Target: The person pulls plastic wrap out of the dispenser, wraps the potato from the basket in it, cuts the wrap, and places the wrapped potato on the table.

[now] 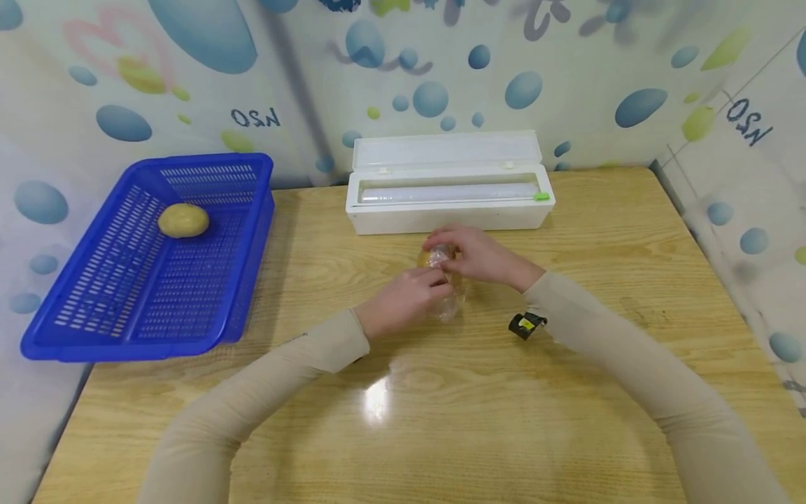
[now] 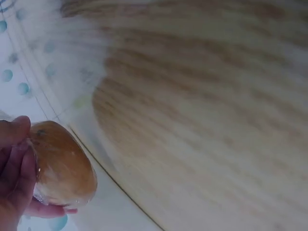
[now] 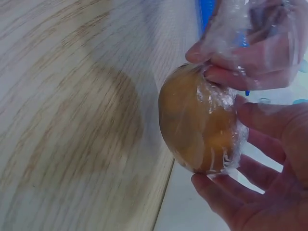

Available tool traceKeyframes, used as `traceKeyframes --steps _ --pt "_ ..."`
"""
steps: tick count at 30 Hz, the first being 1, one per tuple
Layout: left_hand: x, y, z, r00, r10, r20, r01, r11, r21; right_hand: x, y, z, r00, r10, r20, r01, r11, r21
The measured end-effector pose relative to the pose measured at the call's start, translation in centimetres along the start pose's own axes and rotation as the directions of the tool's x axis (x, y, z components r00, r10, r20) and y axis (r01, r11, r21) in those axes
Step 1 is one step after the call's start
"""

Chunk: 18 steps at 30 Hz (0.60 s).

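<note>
A potato (image 3: 185,120) wrapped in clear plastic film (image 3: 221,115) is held just above the wooden table, in front of the white box. My right hand (image 1: 481,255) grips the potato, thumb on one side and fingers on the other. The left hand (image 1: 403,301) pinches gathered film at the potato's end, and loose film (image 1: 448,309) hangs beside it. In the left wrist view the wrapped potato (image 2: 65,163) shows its rounded side next to the left fingers (image 2: 21,180). Seen from the head, both hands hide much of the potato.
An open white film box (image 1: 450,218) with a roll (image 1: 450,192) and a green slider (image 1: 541,197) stands at the back. On the left, a blue basket (image 1: 242,280) holds another potato (image 1: 184,220). A small black object (image 1: 521,326) sits by the right wrist.
</note>
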State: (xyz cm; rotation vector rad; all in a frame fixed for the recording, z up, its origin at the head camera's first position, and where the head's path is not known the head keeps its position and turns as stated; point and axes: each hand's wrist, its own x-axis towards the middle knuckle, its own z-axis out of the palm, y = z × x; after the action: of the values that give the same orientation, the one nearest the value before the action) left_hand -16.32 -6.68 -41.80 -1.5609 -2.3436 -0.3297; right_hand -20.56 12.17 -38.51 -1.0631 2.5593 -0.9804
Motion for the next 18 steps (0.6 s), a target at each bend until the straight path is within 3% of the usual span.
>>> traceKeyframes --steps 4,8,15,18 --pt "0.1 -0.2 -0.4 0.999 -0.027 -0.026 0.023 0.990 -0.140 -0.1 -0.1 -0.1 0.999 0.041 0.007 -0.041 0.999 0.035" --pt "0.2 -0.5 -0.4 0.999 -0.045 -0.008 0.041 0.967 -0.253 -0.2 0.5 0.0 0.998 0.062 0.017 -0.063 0.996 0.058" --pt "0.4 -0.7 -0.2 0.997 -0.061 0.049 0.074 0.944 -0.321 -0.5 1.8 0.0 0.996 0.079 0.051 -0.087 0.976 0.197" --pt "0.6 -0.6 -0.2 0.996 -0.054 0.073 0.075 0.946 -0.316 -0.5 2.0 0.0 0.994 0.088 0.061 -0.100 0.968 0.231"
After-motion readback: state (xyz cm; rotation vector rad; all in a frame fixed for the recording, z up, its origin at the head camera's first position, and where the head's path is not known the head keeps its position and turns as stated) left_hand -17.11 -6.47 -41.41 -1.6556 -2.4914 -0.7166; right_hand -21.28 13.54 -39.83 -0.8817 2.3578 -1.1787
